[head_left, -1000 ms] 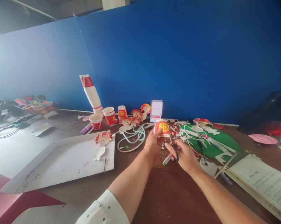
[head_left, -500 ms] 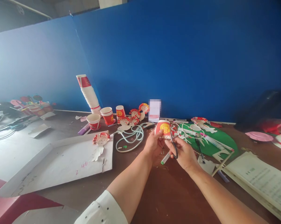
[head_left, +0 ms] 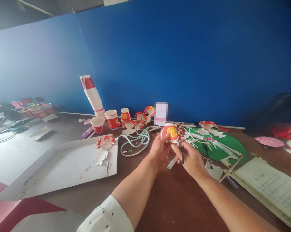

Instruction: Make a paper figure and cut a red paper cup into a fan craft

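My left hand [head_left: 160,148] is closed around a red paper cup [head_left: 170,132] with a yellow emblem, held upside down above the brown table [head_left: 169,199]. My right hand [head_left: 190,158] grips black-handled scissors [head_left: 180,150], their blades against the cup's lower edge. A white marker with a green cap [head_left: 171,163] lies on the table just under both hands.
A tall leaning stack of paper cups [head_left: 93,95] and single red cups [head_left: 112,118] stand at the back by the blue wall. A flat white cardboard sheet [head_left: 63,167] lies left, with a paper cup figure [head_left: 104,146]. A green sheet [head_left: 220,146], pale cable [head_left: 135,141] and printed pages [head_left: 271,188] lie around.
Both hands with the cup and scissors have stayed nearly in place; the view shifted slightly. The scissors sit a little closer against the cup.
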`<state>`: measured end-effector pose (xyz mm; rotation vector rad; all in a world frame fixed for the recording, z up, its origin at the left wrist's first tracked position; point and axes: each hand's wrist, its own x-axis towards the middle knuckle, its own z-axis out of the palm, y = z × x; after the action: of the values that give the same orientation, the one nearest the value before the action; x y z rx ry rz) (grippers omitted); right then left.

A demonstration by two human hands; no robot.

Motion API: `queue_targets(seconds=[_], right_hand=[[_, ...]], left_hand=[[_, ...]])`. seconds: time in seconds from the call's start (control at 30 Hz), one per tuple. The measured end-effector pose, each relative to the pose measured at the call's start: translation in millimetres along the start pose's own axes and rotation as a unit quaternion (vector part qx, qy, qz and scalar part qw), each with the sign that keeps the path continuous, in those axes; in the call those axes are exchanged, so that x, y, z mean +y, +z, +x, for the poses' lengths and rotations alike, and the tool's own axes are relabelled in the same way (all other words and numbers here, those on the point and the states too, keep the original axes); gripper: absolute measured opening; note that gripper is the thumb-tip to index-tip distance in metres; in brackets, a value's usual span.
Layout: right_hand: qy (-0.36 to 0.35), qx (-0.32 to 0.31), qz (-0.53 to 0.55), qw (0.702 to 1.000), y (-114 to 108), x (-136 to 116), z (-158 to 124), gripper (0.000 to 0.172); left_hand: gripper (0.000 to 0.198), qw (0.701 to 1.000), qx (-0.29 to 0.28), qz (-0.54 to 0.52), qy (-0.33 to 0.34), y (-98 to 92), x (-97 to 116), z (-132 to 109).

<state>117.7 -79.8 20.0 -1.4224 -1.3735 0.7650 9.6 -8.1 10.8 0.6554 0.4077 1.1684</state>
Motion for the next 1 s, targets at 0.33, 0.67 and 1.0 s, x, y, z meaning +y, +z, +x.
queue_targets(seconds=[0.33,0.67,1.0], right_hand=[[0.03,-0.007,0.036,0.999,-1.9,-6.6,0.7,0.042],[0.022,-0.008,0.028,0.999,-4.4,-7.9,1.8,0.04],[0.01,-0.004,0.005,1.0,-6.2,-4.6,3.0,0.043]], left_hand=[[0.031,1.0,-0.023,-0.004,0.0,-1.3,1.3,-1.0],[0.028,1.0,-0.016,-0.019,-0.006,-4.0,0.1,1.1],[0.03,1.0,-0.007,0.009,-0.014,-1.0,4.3,-2.2]])
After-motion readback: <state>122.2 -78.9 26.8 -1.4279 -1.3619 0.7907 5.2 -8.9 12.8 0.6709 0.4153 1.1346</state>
